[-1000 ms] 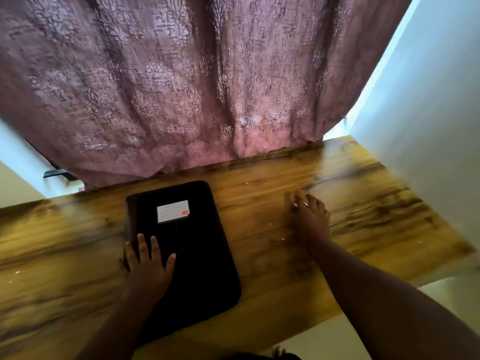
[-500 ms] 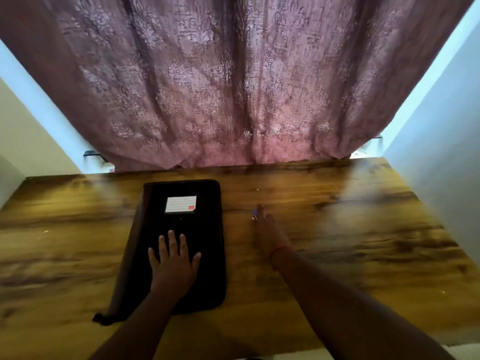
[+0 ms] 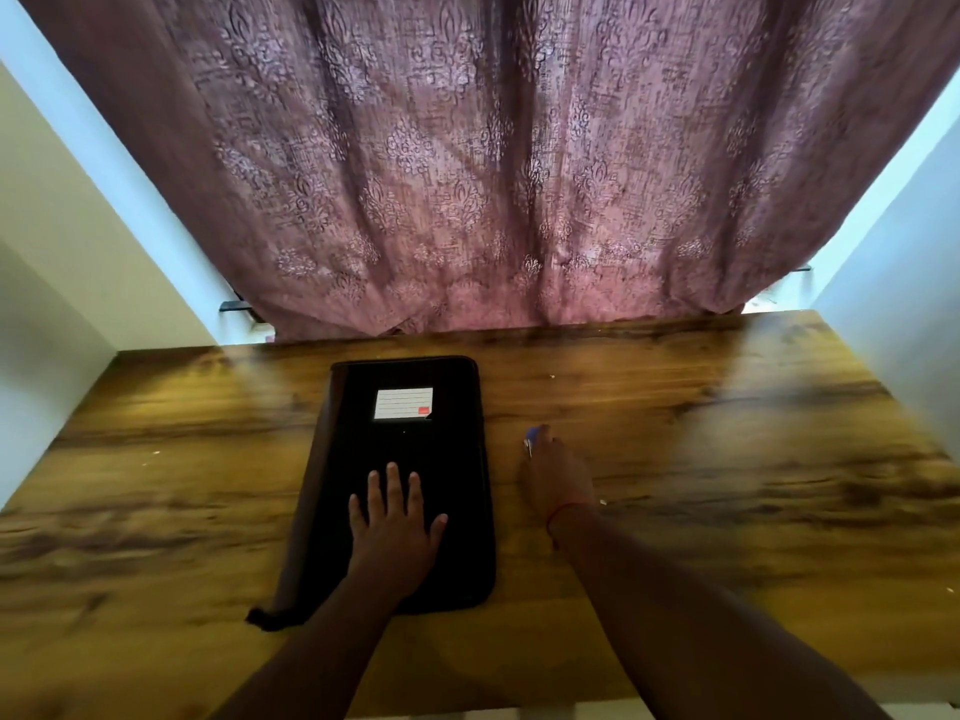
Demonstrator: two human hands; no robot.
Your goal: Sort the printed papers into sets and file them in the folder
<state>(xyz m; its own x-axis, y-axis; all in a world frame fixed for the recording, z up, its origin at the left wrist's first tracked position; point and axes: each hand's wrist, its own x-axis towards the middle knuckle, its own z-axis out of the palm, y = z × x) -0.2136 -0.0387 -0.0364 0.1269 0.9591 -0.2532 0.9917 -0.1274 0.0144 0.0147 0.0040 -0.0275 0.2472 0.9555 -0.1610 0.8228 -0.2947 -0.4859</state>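
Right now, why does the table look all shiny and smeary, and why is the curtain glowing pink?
In the head view, daylight comes through the curtain from behind, so its lower part glows pink. That light bounces off the polished table as pale glare. The wood grain near the edges is blurred. The wide lens bends the walls outward. The black folder is too dark for detail under the left hand.

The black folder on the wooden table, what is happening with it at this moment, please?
A person sits at the wooden table with a closed black folder lying flat on it, its white label facing up. The left hand rests flat on the folder's near half with fingers spread. The right hand is on the table just right of the folder and pinches a small blue-tipped item, too small to identify. No printed papers are in view, so the sorting has not visibly begun.
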